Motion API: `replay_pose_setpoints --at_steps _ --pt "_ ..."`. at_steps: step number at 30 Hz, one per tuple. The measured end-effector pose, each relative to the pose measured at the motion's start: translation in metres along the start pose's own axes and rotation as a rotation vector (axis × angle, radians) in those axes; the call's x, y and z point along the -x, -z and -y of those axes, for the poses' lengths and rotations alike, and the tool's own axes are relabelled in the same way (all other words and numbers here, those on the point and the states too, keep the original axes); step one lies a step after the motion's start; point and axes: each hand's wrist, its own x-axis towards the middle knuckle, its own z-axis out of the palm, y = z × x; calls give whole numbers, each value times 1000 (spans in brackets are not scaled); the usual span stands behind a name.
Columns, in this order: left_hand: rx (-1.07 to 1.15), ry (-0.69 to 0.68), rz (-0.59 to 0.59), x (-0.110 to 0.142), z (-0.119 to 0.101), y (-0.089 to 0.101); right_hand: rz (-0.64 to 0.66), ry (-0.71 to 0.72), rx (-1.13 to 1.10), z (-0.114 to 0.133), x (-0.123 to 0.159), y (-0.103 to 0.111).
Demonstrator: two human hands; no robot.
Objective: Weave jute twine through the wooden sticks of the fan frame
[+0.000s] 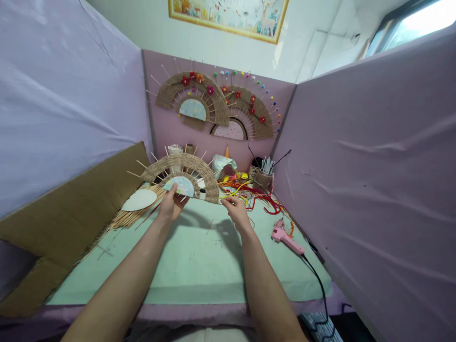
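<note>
The fan [181, 161] is held above the counter [199, 266]: the left grip [170, 205] clamps its pale, patterned half-disc [184, 185], while the right grip [235, 211] is pinched together at the fan's lower right corner, on what is too small to tell. The step in hand looks like working that end of the band [212, 187]; the next move calls for a steady left hold. Coarse, twine-like fibre forms the band, slim wooden sticks [141, 164] radiating past it. Left of the fan lies a smooth white oval [139, 200]; right, fuzzy red stems [272, 206] and a pink glue gun [288, 241].
</note>
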Motion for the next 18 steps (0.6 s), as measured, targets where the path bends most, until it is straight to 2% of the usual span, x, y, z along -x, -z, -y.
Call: replay_pose_setpoints --at_steps 2,6,9,15,18 --pt "3 15 14 0 -1 0 16 -58 -61 1 1 0" --pt "-18 48 43 2 -1 -1 155 -172 -217 2 2 -3" --pt "-53 93 101 7 2 -3 208 -206 -239 1 3 -6" --pt "-155 343 303 26 14 -12 217 -201 -272 3 5 -9" --pt "-163 399 332 30 16 -13 244 -223 -310 4 5 -7"
